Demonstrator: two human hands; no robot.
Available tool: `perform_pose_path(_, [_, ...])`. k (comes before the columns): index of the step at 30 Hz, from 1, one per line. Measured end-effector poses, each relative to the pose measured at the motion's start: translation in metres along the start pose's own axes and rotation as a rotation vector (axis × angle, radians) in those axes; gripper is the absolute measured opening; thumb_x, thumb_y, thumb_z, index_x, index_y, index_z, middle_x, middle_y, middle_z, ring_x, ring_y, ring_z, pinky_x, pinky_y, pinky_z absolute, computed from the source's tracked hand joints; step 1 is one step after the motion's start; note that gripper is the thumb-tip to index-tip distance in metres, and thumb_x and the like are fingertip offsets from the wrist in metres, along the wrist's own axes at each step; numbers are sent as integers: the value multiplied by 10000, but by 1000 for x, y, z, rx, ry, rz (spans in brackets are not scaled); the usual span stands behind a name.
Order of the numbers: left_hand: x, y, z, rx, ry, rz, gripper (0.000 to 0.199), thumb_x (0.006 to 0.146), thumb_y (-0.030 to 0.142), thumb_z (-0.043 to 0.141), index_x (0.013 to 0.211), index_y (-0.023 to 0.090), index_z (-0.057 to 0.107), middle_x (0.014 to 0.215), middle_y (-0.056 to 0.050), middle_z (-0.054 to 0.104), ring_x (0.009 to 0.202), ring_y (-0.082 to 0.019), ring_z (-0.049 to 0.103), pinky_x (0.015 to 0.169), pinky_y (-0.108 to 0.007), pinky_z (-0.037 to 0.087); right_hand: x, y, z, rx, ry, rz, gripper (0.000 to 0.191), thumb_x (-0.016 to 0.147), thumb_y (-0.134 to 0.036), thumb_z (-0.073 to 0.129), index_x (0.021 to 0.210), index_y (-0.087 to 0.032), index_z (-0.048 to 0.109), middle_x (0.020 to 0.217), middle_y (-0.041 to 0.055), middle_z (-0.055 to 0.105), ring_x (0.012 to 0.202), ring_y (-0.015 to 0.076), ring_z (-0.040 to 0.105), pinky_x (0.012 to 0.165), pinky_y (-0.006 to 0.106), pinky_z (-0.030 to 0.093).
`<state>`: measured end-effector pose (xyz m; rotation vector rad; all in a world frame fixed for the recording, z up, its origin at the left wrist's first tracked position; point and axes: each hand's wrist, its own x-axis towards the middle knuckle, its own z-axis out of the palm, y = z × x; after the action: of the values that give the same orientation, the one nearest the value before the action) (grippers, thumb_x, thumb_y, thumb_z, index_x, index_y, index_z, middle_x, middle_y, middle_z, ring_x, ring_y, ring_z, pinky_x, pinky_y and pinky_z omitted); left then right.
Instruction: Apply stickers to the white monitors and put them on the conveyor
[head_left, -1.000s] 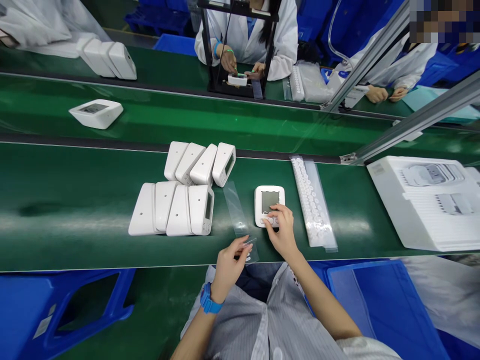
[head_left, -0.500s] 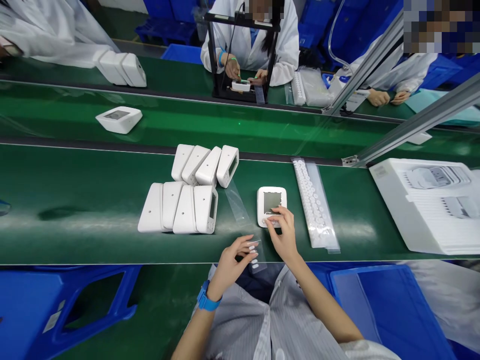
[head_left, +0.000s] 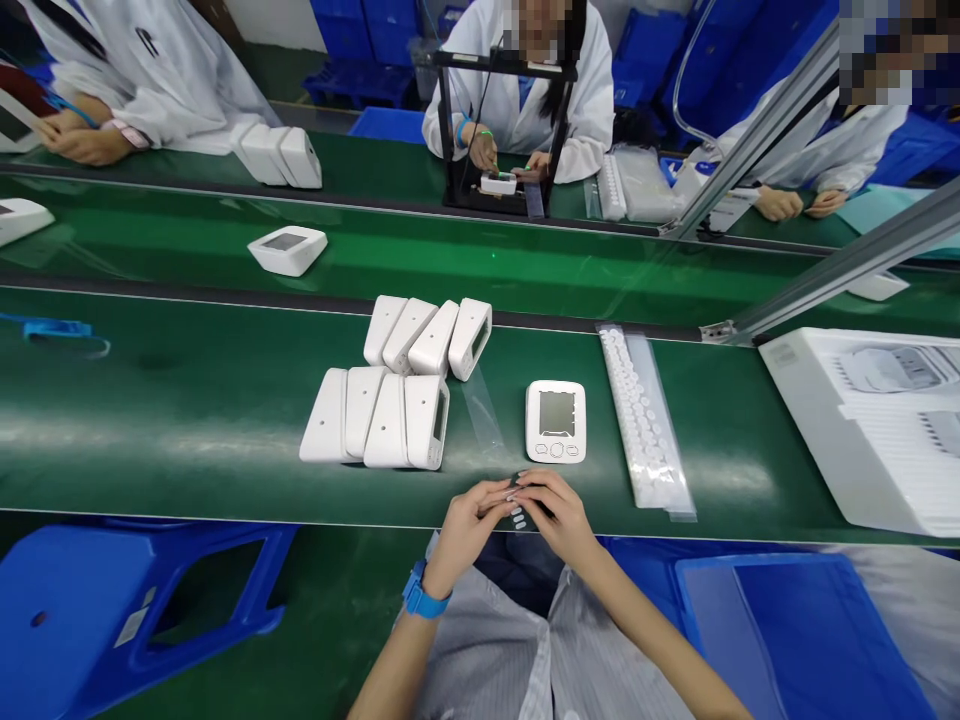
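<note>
My left hand (head_left: 471,528) is closed at the fingertips on a clear strip of small white oval pads (head_left: 519,520), held above the table's front edge. My right hand (head_left: 559,512) meets it there, thumb and fingers pinched at the strip's upper part; whether a single pad is between them is hidden. Just beyond the hands lies a white monitor (head_left: 556,422), face up, its grey screen and buttons uncovered. Left of it, white monitors (head_left: 386,420) stand on edge in a front row, with more white monitors (head_left: 415,335) behind. A clear film strip (head_left: 482,410) lies beside these rows.
A clear bag of round white parts (head_left: 641,420) lies to the right, before a large white tray (head_left: 862,440). Beyond a black rail runs a green belt carrying a white monitor (head_left: 289,250). Co-workers sit opposite; a metal post (head_left: 757,130) rises at right. A blue strap (head_left: 56,328) lies left.
My right hand has left the monitor's face and come back to the strip in my left hand. The view has shifted slightly; the monitor on the belt appears farther right.
</note>
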<state>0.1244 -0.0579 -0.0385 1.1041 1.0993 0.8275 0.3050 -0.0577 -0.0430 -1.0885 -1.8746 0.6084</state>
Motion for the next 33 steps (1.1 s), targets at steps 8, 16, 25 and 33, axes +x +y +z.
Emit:
perform_pose_path(8, [1, 0, -1, 38, 54, 0, 119, 836, 253, 688, 931, 185, 710, 837, -23, 806, 823, -217, 767, 787, -312, 606, 0, -1, 3, -13, 12, 0, 184, 925, -102, 589, 1005, -246, 670, 983, 63, 700, 992, 210, 677, 843, 393, 586])
perform_pose_path(16, [1, 0, -1, -12, 52, -7, 263, 844, 261, 678, 1092, 175, 690, 844, -27, 804, 810, -210, 759, 839, -353, 604, 2, -5, 5, -44, 10, 49, 142, 943, -127, 554, 974, -230, 647, 974, 72, 682, 974, 214, 672, 827, 390, 587])
perform_pose_path(25, [6, 1, 6, -72, -28, 1, 446, 792, 269, 744, 1207, 153, 628, 1231, -156, 718, 929, -253, 767, 883, -403, 620, 5, -2, 0, -94, -6, 15, 178, 941, -101, 517, 1006, -235, 616, 992, 84, 672, 995, 237, 661, 844, 436, 578])
perform_pose_path(33, [11, 15, -6, 159, 10, 82, 287, 928, 354, 592, 1143, 180, 668, 1105, -110, 770, 982, -239, 740, 871, -374, 599, 8, 0, -22, -74, 176, 148, 125, 955, -139, 507, 943, -233, 588, 1049, 87, 617, 1114, 233, 612, 935, 431, 530])
